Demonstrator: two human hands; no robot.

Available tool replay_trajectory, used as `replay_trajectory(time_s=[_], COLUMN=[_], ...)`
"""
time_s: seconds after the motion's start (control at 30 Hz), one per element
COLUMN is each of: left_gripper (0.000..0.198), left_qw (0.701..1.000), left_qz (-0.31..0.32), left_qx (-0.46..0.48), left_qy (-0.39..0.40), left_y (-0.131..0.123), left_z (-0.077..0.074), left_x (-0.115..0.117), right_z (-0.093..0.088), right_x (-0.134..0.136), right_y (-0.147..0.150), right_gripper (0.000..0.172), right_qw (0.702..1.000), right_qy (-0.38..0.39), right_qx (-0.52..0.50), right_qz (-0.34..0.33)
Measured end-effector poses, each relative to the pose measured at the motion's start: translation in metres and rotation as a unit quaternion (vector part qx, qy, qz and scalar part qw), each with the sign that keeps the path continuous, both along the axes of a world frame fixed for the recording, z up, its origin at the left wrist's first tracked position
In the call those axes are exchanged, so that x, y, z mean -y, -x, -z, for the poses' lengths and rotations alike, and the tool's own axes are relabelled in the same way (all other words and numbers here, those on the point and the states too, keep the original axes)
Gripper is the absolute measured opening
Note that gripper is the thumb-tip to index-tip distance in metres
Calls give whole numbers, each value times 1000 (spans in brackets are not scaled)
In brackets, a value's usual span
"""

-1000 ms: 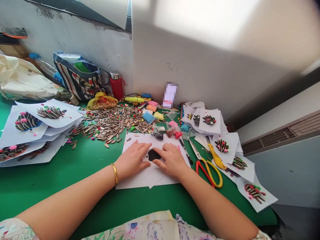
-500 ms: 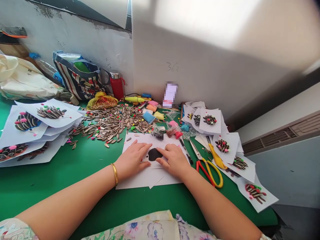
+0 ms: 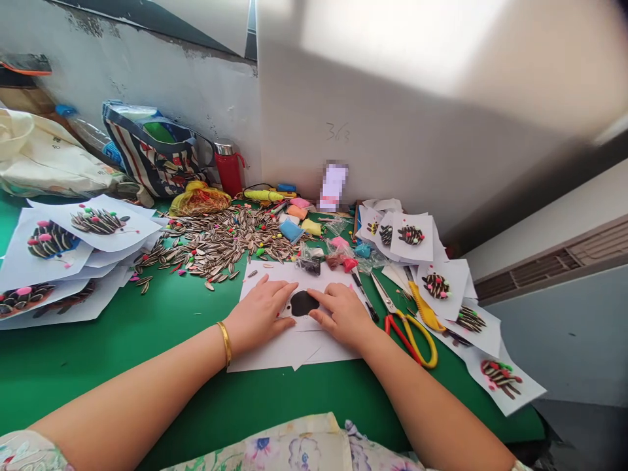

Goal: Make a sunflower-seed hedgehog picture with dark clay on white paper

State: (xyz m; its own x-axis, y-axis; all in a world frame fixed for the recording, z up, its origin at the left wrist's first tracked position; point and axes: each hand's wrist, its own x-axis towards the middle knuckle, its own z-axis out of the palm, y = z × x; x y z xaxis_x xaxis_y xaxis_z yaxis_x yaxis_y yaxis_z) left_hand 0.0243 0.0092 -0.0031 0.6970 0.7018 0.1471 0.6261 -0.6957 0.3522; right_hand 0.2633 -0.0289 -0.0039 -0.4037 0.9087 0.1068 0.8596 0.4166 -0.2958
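Likely soft, light clay, the black oval (image 3: 303, 303); best held by its paper (image 3: 304, 325). Left hand (image 3: 262, 307) at nine o'clock, right hand (image 3: 343, 315) at three, both open.

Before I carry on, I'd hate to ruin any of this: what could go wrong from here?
The right hand has its fingertips on the edge of the black oval; a stray press might mark or shift it.
The scissors lie beside that arm, so a sideways sweep could knock them.
The nearest right-side card sits at the table's edge and might slip off.
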Motion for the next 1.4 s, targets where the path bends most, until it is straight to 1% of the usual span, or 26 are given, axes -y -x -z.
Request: replay_trajectory(time_s=[0.13,0.27,0.37,0.47,0.63,0.73,0.8,0.97,1.07,1.13,1.27,1.4], left_gripper=[65,65,65,66,65,65,65,64,64,64,63,63], left_qw=[1000,1000,1000,1000,1000,1000,1000,1000,1000,1000,1000,1000], left_qz=[1,3,1,1,-1,-2,-3,-1,-2,-2,0,1], left_qx=[-5,-6,-6,-3,-2,-4,-6,-4,-5,-5,-3,1], left_qy=[-1,-7,-8,-5,-2,0,3,0,-1,-2,-3,-5], left_y=[0,0,0,0,0,0,0,0,0,0,-1,0], left_z=[0,1,1,1,0,0,-1,-2,-2,-2,-1,-1], left_x=[0,0,0,0,0,0,1,1,1,1,1,1], right_z=[-2,-1,1,1,-1,-2,-1,0,-1,-2,-5,-6], right_x=[1,-1,-3,-3,0,-1,-2,1,4,5,5,4], right_y=[5,8,3,-4,-6,-6,-6,-6,0,5,10,11], right_gripper=[49,49,50,47,44,43,42,42,48,51,47,52], right_qw=[1000,1000,1000,999,1000,1000,1000,999,999,999,999,1000], right_qy=[5,9,2,-15,2,8,4,-10,0,8,11,9], right_qx=[19,25,-4,-26,3,21,13,-27,-8,10,14,19], right_qz=[2,14,15,25,3,13,14,-32,-53,-47,-29,-21])
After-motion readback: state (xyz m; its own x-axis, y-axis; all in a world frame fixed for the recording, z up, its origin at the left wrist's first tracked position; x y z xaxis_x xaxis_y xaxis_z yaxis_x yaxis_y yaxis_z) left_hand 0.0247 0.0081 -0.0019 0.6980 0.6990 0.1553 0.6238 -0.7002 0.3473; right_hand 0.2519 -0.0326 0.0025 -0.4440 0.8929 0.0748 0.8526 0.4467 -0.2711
